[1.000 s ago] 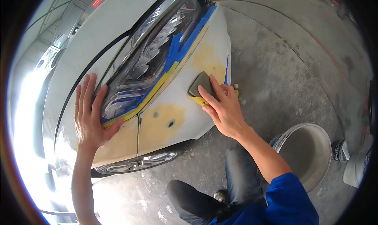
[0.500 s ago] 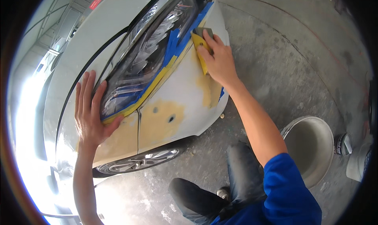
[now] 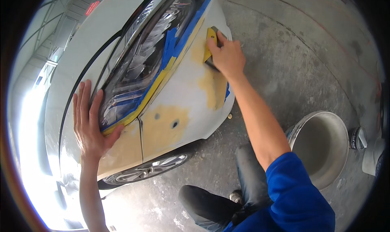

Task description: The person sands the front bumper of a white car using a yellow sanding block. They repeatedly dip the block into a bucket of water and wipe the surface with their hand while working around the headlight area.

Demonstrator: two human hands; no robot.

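Concrete floor [image 3: 284, 77] right of grip; right hand [image 3: 229, 58] pinches yellow-and-grey pad [image 3: 207, 53] against pale bumper [image 3: 196, 118], thumb side, long axis running near to far; left hand [image 3: 90, 132] farther off, spread flat, empty

Block [image 3: 207, 53] is partly hidden by right hand [image 3: 229, 57], its contact face unseen; fender [image 3: 185, 96] covers the top of wheel [image 3: 148, 172]; upper edge crops car [image 3: 71, 98], dark right rim cuts white container [image 3: 369, 157].
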